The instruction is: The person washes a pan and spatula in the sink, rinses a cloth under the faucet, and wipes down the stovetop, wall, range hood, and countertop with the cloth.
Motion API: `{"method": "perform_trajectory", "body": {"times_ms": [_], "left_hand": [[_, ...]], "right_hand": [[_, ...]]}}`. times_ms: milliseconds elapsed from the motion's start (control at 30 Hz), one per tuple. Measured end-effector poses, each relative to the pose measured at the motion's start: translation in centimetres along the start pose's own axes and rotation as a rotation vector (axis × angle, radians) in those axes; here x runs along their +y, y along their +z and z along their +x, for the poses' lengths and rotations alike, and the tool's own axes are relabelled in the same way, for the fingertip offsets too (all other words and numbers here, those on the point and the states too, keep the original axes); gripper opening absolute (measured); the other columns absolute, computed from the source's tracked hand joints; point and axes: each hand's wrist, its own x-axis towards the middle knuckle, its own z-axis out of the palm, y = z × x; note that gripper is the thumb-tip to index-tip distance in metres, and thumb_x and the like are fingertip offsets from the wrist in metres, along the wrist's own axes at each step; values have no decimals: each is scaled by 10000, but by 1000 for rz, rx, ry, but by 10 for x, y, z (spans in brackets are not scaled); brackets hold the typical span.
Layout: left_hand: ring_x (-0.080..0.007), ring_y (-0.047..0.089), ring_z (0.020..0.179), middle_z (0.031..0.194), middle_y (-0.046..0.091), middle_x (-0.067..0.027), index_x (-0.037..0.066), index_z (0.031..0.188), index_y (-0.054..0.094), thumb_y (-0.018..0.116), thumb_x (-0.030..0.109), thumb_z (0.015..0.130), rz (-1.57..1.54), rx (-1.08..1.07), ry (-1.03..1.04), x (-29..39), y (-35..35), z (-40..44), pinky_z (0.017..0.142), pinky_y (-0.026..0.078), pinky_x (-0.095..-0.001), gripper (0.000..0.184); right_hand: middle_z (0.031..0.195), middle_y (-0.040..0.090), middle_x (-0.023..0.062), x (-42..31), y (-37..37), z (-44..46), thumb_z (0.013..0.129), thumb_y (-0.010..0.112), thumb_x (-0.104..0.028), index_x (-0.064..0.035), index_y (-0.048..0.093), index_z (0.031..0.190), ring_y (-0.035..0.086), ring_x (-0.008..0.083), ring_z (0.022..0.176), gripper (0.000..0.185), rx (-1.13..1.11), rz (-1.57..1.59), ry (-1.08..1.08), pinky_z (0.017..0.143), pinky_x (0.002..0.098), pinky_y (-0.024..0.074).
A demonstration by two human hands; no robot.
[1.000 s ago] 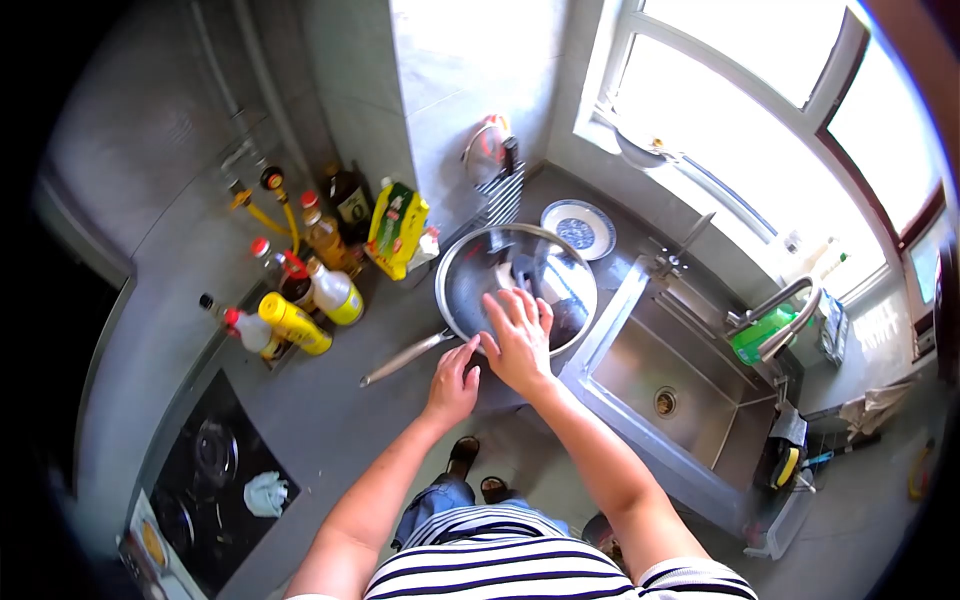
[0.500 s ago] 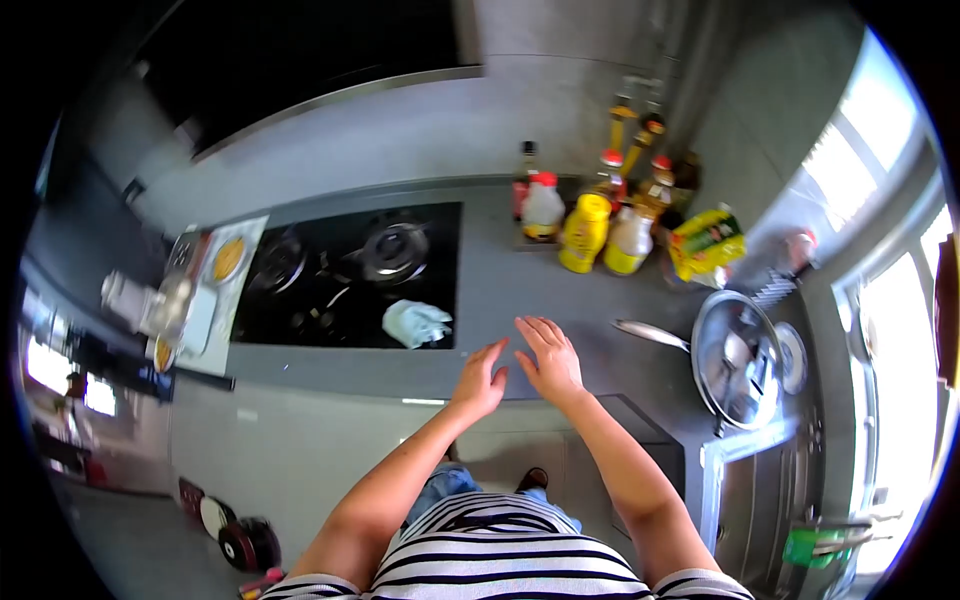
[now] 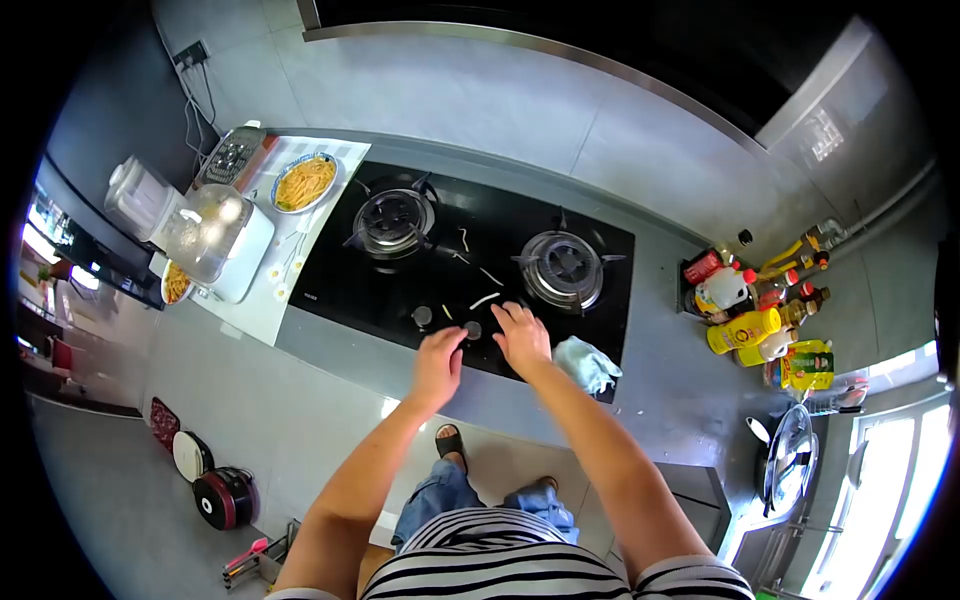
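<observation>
At my far left, a white appliance point(image 3: 248, 258) with a clear cover stands at the edge of a pale, flower-patterned mat point(image 3: 265, 318). Beside it on the mat, a blue-rimmed plate point(image 3: 281, 204) carries yellow noodle-like food point(image 3: 306, 183). Next comes the black cooktop point(image 3: 335, 285), set into the grey bench point(image 3: 650, 370), with its left burner point(image 3: 393, 222) towards the back and a left knob point(image 3: 422, 316) near the front edge. My left grip point(image 3: 437, 368) is at that front edge, its fingertips just beside the right knob point(image 3: 472, 329); I cannot tell whether they touch it or have closed on anything. Thin pale strands point(image 3: 484, 300) lie scattered on the glass between the burners. My right grip point(image 3: 525, 345) reaches over the front of the glass, fingers spread and apart, near one strand. Past it are the right burner point(image 3: 563, 270), further back, and a crumpled light-blue cloth point(image 3: 588, 366) at the front right corner. Bottles point(image 3: 742, 331) and a yellow-green packet point(image 3: 806, 366) stand grouped further right, then a lidded pan point(image 3: 791, 460).
</observation>
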Motion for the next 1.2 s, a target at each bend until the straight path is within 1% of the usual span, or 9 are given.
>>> {"method": "perform_trajectory", "body": {"times_ms": [100, 167, 267, 367, 500, 767, 933, 1067, 1200], "left_hand": [[-299, 583, 961, 1052, 646, -71, 70, 1024, 678, 635, -22, 755, 151, -67, 137, -28, -15, 46, 822, 474, -387, 287], [-237, 578, 925, 964, 629, -26, 118, 951, 694, 602, 61, 784, 369, -231, 218, -52, -6, 72, 777, 460, -356, 199], [-187, 573, 917, 892, 592, -11, 153, 870, 691, 536, 161, 816, 671, -370, 291, -79, 12, 91, 781, 451, -334, 164], [-191, 575, 937, 907, 599, -20, 136, 874, 682, 546, 148, 811, 671, -468, 311, -82, 12, 106, 788, 454, -337, 150], [-228, 615, 866, 865, 599, -53, 107, 900, 632, 556, 138, 828, 578, -385, 248, -93, 19, 113, 739, 493, -374, 108], [-256, 625, 817, 841, 599, -72, 79, 891, 564, 603, 148, 836, 445, -154, 127, -109, 47, 164, 689, 517, -384, 97], [-222, 626, 866, 898, 619, -54, 91, 896, 617, 546, 134, 837, 582, -263, 56, -106, 54, 173, 703, 522, -358, 102], [-223, 603, 909, 926, 597, -64, 82, 892, 621, 539, 143, 829, 659, -307, 99, -105, 37, 164, 736, 504, -347, 120], [-233, 582, 918, 948, 586, -68, 71, 892, 597, 537, 145, 827, 651, -273, 138, -115, 25, 155, 741, 486, -344, 116]], "right_hand": [[1011, 582, 25, 6, 31, 45, 787, 648, -144, -109, 650, 985, 572, 215, 990, 201, 47, -130, -95, 824, 355, 474], [949, 590, 29, 7, 45, 65, 805, 617, -175, -108, 629, 864, 599, 210, 958, 90, -109, -325, -157, 795, 338, 490], [899, 580, 37, 9, 63, 83, 821, 594, -111, -98, 583, 857, 630, 208, 890, 41, -159, -408, -81, 724, 319, 529], [892, 581, 51, 8, 61, 107, 816, 604, -95, -83, 568, 903, 661, 207, 810, 95, -106, -407, 94, 644, 309, 556], [899, 581, 92, 6, 72, 122, 809, 627, -68, -55, 542, 942, 679, 225, 812, 158, -203, -469, 259, 646, 308, 572], [960, 657, 145, 11, 84, 122, 859, 650, -303, -37, 615, 959, 712, 250, 775, 286, -438, -401, 252, 631, 321, 576], [994, 653, 148, 12, 56, 140, 763, 675, -103, -22, 599, 976, 698, 303, 854, 241, -458, -219, 295, 733, 373, 579], [952, 663, 168, 13, 47, 182, 771, 661, -97, -27, 626, 916, 690, 323, 871, 165, -305, -86, 275, 752, 397, 570], [963, 694, 180, 5, 44, 204, 814, 645, -97, -25, 707, 918, 686, 327, 929, 141, -581, -179, 317, 765, 382, 567]]}}
